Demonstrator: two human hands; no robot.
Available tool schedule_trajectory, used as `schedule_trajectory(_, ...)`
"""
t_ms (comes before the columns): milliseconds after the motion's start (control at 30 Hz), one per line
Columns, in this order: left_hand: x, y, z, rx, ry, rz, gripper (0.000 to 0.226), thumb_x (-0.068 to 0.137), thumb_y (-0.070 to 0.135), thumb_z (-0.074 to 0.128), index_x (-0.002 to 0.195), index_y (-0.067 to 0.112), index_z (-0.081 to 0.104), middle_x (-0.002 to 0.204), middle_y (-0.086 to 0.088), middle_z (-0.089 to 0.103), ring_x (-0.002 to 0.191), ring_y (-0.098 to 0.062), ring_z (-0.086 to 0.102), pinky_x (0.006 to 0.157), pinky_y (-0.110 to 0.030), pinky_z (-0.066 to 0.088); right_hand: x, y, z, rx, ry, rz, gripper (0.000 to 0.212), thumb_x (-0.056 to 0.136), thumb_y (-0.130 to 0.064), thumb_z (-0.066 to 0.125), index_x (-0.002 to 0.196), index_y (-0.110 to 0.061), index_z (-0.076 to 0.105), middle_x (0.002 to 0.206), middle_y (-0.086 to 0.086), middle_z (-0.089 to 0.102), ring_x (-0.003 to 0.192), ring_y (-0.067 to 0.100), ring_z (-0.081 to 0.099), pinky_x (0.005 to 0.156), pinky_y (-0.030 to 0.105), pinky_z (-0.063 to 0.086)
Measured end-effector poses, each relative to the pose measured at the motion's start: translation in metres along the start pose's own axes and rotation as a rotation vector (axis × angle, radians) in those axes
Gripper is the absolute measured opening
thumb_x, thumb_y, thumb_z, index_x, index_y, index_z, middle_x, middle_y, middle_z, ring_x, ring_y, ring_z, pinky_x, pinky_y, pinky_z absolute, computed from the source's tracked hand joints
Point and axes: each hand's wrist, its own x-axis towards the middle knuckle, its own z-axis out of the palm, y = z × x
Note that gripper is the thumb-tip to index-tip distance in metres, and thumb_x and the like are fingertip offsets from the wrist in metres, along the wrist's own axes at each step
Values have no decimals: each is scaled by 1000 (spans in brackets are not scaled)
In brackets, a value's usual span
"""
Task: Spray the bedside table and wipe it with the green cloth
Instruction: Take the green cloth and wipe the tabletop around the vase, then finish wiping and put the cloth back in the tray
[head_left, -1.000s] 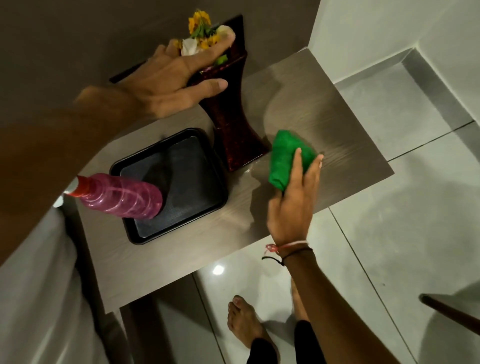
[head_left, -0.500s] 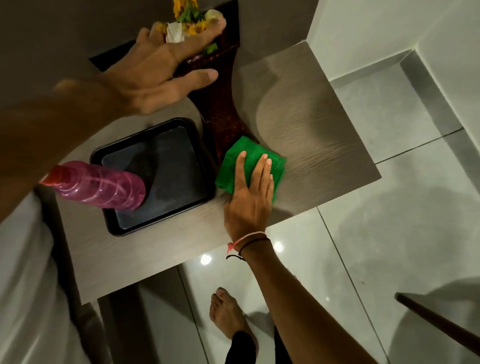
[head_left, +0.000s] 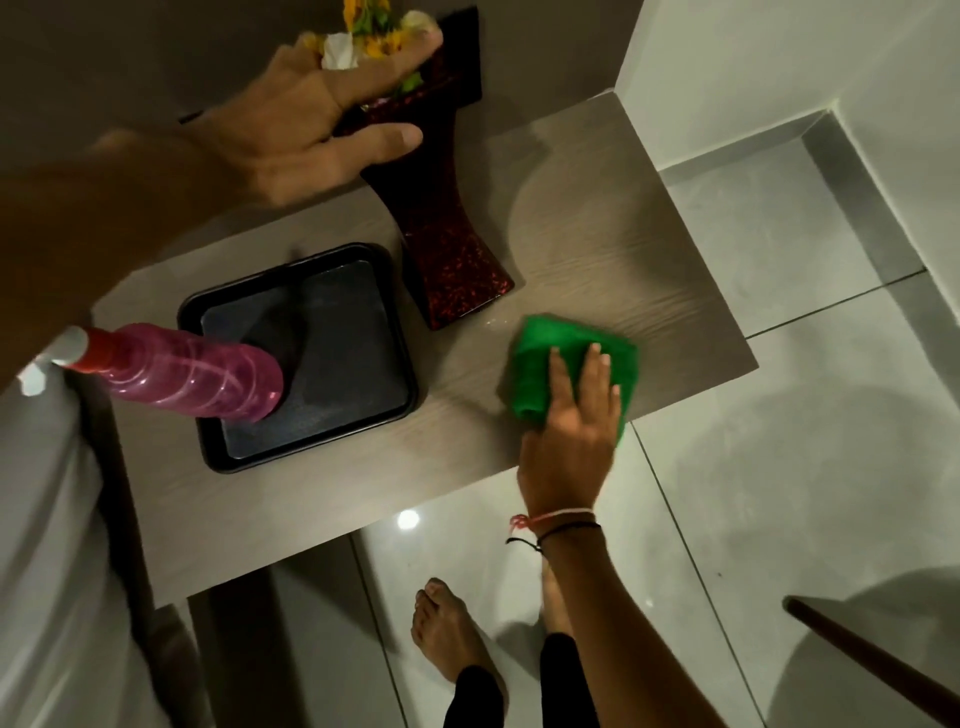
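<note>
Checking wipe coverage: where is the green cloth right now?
In the head view the green cloth lies flat on the bedside table near its front right edge, under the right hand, right of the dark red vase.

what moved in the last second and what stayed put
The right hand swept the green cloth left to the dark red vase, then back right along the wooden bedside table's front edge. The left hand kept hold of the vase; the pink spray bottle stayed on the black tray.
</note>
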Motion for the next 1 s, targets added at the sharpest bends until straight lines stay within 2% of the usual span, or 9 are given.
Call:
schedule_trajectory(67, -98, 12, 137, -162, -554, -450, 51, 114, -3, 31, 163, 3, 22, 166, -17, 41, 154, -27, 46, 126, -35, 38, 12, -1, 13, -93, -39, -50, 56, 91, -3, 61, 146, -7, 53, 158, 30, 38, 150, 47, 33, 119, 64, 34)
schedule_trajectory(100, -128, 17, 178, -265, -670, -528, 49, 115, 0, 19, 164, 1, 20, 171, -10, 33, 158, -20, 39, 130, -33, 30, 19, -5, 19, -125, -66, -99, 55, 94, -8, 58, 149, -8, 50, 159, 30, 36, 151, 47, 31, 121, 63, 33)
schedule_trajectory(200, -105, 10, 154, -522, -634, -722, 49, 115, -1, 15, 164, -5, 20, 173, -11, 28, 160, -20, 34, 131, -33, 26, 43, -22, 31, -173, -173, -270, 59, 98, -23, 47, 156, -17, 39, 165, 25, 27, 156, 41, 21, 126, 57, 24)
schedule_trajectory(367, -106, 4, 155, -273, -610, -468, 49, 117, 5, 15, 166, 1, 16, 174, -5, 24, 161, -17, 32, 133, -31, 24, 50, -27, 39, -75, -337, -582, 54, 94, -11, 56, 147, -19, 53, 164, 18, 36, 154, 35, 31, 126, 55, 25)
schedule_trajectory(567, -108, 9, 146, -481, -611, -598, 49, 117, 7, 17, 166, 2, 14, 174, -5, 24, 162, -17, 31, 133, -30, 24, 30, -11, -10, 27, -623, -568, 45, 83, -10, 67, 127, -21, 72, 155, 7, 53, 149, 23, 43, 129, 52, 18)
schedule_trajectory(700, -82, 14, 102, -385, -491, -316, 46, 116, 14, 29, 160, 23, 23, 174, -13, 28, 162, -22, 32, 133, -36, 25, 7, 6, -47, 288, -712, -280, 43, 82, 0, 60, 122, -15, 69, 130, 9, 69, 122, 28, 63, 105, 35, 50)
schedule_trajectory(800, 31, 48, -60, -1, -193, 316, 79, 92, 73, 34, 163, 47, 14, 176, -25, 13, 163, -38, 21, 133, -50, 25, 8, 12, -62, 612, -644, 39, 39, 90, 12, 56, 119, -13, 61, 104, 5, 72, 100, 23, 69, 89, 38, 61)
schedule_trajectory(867, 58, 23, -124, 105, 183, 436, 88, 90, 85, 19, 168, 45, 8, 175, -31, 4, 159, -49, 22, 128, -58, 31, 14, 0, -61, 786, -612, 220, 42, 88, 16, 55, 111, -18, 64, 94, -2, 74, 97, 26, 69, 80, 36, 61)
schedule_trajectory(1000, 68, -10, -167, 222, 183, 568, 96, 84, 89, 21, 168, 43, 13, 175, -35, -3, 164, -50, 11, 126, -63, 32, 29, -29, -54, 1012, -667, 482, 40, 87, 14, 58, 119, -7, 67, 107, 11, 76, 107, 41, 71, 83, 45, 62)
